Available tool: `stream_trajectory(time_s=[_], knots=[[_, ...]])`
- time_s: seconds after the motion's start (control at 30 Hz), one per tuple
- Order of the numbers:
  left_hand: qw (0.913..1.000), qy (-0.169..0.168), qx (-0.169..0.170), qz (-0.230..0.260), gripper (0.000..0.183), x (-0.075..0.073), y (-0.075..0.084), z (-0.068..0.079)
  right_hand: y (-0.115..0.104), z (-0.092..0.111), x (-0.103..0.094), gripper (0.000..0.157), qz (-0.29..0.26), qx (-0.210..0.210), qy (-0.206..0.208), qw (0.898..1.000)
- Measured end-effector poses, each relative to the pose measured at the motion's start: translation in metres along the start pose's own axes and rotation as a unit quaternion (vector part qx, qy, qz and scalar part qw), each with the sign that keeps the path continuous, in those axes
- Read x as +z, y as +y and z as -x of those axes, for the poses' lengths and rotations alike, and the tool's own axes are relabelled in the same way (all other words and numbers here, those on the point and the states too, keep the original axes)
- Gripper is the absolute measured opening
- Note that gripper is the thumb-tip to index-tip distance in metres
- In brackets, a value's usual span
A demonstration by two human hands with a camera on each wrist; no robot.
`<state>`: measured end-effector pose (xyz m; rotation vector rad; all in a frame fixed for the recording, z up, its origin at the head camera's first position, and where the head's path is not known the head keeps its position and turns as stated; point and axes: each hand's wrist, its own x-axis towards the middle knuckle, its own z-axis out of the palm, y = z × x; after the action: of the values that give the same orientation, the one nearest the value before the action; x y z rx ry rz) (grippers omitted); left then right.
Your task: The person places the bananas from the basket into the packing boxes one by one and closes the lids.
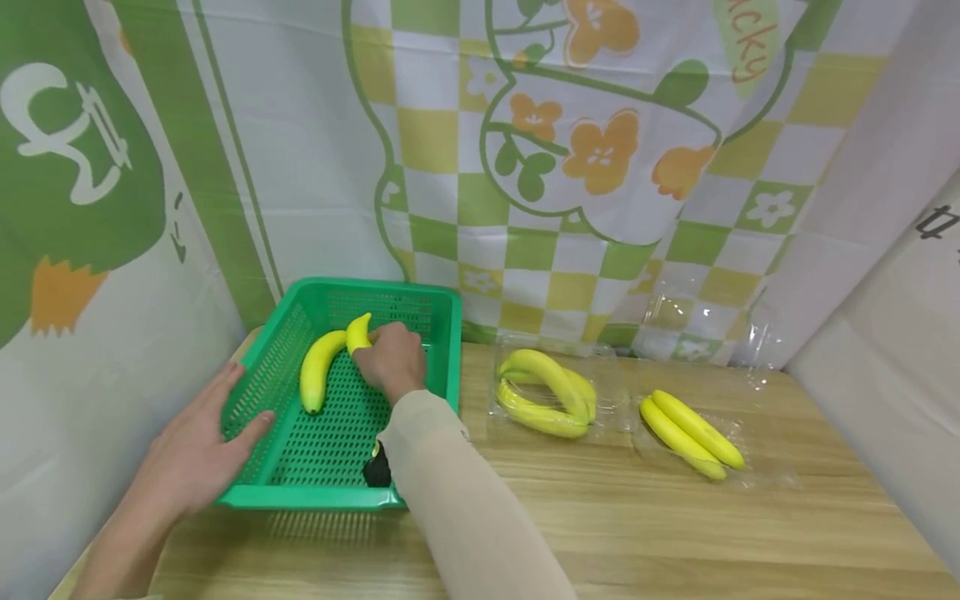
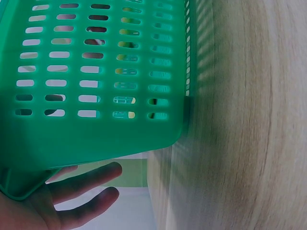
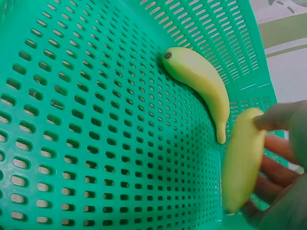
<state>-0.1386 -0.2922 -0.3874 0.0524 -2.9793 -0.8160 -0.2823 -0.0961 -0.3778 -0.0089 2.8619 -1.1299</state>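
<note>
My right hand point(image 1: 396, 360) pinches a yellow banana point(image 1: 358, 333) between thumb and fingers, inside the green plastic basket point(image 1: 337, 498). In the right wrist view the held banana point(image 3: 243, 160) stands near the basket's far end wall. Beside it a second banana point(image 1: 318, 373) lies on the basket's perforated floor, along the left side. My left hand point(image 1: 197, 446) rests at the basket's left rim, its thumb over the edge. From the left wrist, two fingers point(image 2: 91, 184) show straight, reaching past the corner of the basket.
Right of the basket, a clear plastic box point(image 1: 495, 400) holds several bananas. Farther right, two bananas point(image 1: 692, 433) lie in another clear box with its lid point(image 1: 705, 321) raised. A patterned cloth point(image 1: 547, 233) hangs behind the wooden table point(image 1: 600, 525), with cloth walls at both sides.
</note>
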Motion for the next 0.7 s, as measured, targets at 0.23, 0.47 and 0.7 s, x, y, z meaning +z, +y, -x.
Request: stream_trajectory(time_s=[0.23, 0.47, 0.7], knots=[[0.9999, 0.003, 0.006, -0.009, 0.087, 0.0034, 0.0006, -0.0034, 0.0023, -0.0003, -0.0050, 0.036, -0.119, -0.081, 0.043, 0.989], [0.9999, 0.014, 0.008, -0.003, 0.086, 0.0043, 0.0021, -0.0013, 0.0011, -0.0017, -0.0046, 0.035, -0.207, -0.108, 0.069, 0.970], [0.9999, 0.013, 0.006, -0.002, 0.086, 0.0032, 0.0016, 0.0005, -0.0023, 0.0014, -0.0070, 0.036, -0.273, -0.100, 0.069, 0.954]])
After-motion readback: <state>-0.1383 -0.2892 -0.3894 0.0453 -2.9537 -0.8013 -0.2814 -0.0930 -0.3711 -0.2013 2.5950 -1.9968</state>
